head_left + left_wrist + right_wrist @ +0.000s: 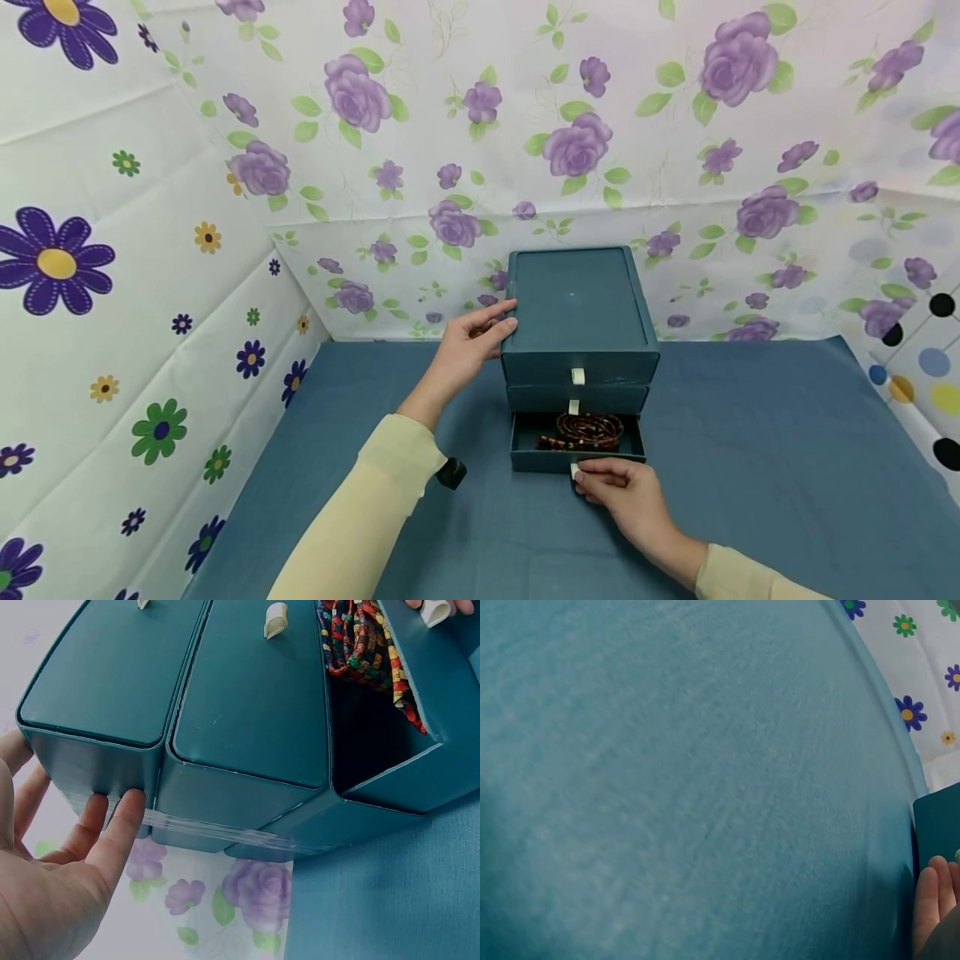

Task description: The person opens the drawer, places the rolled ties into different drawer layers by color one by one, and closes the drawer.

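A teal three-drawer box (573, 300) stands on the cloth, its bottom drawer (540, 461) pulled out and the upper two closed. In that drawer lies a coiled multicoloured cord (588, 429), which looks woven in the left wrist view. My right hand (626, 496) pinches the small white pull tab (574, 471) of the bottom drawer between thumb and fingers. With fairly straight fingertips, my left hand (468, 342) rests against the box's left side near the top; the left wrist view shows this hand (75, 862) touching that side. Only the fingers (945, 889) show in the right wrist view.
A blue cloth (765, 467) covers the table around the box. Behind it hangs a white backdrop (420, 150) with purple roses, and another flowered sheet (67, 358) bounds the left. Clear tape (225, 829) runs across the box's side.
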{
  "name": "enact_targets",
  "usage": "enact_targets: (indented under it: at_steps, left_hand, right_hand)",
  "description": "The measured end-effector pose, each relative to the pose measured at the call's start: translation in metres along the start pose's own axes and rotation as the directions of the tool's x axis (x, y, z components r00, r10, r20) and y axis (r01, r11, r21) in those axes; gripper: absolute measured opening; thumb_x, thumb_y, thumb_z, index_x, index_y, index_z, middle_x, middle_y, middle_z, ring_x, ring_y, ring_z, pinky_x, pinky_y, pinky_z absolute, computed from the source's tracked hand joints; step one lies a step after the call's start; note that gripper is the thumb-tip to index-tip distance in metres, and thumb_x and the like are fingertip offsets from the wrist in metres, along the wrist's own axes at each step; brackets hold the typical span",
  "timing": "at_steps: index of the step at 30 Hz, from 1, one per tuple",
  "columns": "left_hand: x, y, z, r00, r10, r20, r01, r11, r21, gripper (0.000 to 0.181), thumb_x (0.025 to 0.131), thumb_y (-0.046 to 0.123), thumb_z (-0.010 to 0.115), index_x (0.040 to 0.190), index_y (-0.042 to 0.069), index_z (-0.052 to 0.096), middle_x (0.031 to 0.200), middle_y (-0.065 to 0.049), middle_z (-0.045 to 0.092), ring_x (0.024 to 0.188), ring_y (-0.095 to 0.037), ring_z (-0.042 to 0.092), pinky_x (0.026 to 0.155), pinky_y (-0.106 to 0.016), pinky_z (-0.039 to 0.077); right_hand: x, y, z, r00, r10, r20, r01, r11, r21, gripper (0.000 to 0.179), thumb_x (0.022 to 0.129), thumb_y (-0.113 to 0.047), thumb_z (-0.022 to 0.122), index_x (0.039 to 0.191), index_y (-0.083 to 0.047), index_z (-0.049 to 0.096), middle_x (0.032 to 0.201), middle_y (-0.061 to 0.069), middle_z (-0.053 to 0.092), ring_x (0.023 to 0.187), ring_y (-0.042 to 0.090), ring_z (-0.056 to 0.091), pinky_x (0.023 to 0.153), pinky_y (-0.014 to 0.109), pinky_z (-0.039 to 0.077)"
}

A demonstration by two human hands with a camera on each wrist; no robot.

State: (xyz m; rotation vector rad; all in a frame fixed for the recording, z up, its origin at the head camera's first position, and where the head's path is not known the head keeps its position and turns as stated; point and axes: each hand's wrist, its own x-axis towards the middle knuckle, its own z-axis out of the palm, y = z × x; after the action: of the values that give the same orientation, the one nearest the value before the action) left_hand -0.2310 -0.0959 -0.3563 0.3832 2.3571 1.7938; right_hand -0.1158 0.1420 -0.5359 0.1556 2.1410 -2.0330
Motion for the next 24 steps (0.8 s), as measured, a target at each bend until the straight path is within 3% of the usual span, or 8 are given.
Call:
enact_targets:
  at_steps: [20, 24]
  left_hand:
    - [0.000, 0.001, 0.000, 1.000, 0.004, 0.003, -0.004, 1.000, 0.004, 0.042, 0.093, 0.036, 0.058, 0.134, 0.028, 0.053, 0.112, -0.005, 0.059, 0.106, -0.017, 0.057, 0.089, -0.041, 0.052]
    - [-0.001, 0.001, -0.001, 1.000, 0.001, 0.009, -0.001, 1.000, 0.001, 0.043, 0.093, 0.036, 0.058, 0.134, 0.028, 0.053, 0.112, -0.005, 0.059, 0.106, -0.017, 0.057, 0.090, -0.041, 0.052]
  right_hand:
    - [0.018, -0.007, -0.005, 1.000, -0.018, 0.011, 0.019, 1.000, -0.023, 0.028, 0.080, -0.018, 0.074, 0.105, -0.007, 0.071, 0.097, 0.017, 0.071, 0.084, 0.025, 0.070, 0.071, 0.035, 0.057]
    - [0.013, -0.025, -0.003, 1.000, -0.020, 0.019, 0.020, 0.999, -0.037, 0.025, 0.082, -0.013, 0.072, 0.105, -0.003, 0.071, 0.098, 0.020, 0.070, 0.085, 0.029, 0.070, 0.072, 0.036, 0.057]
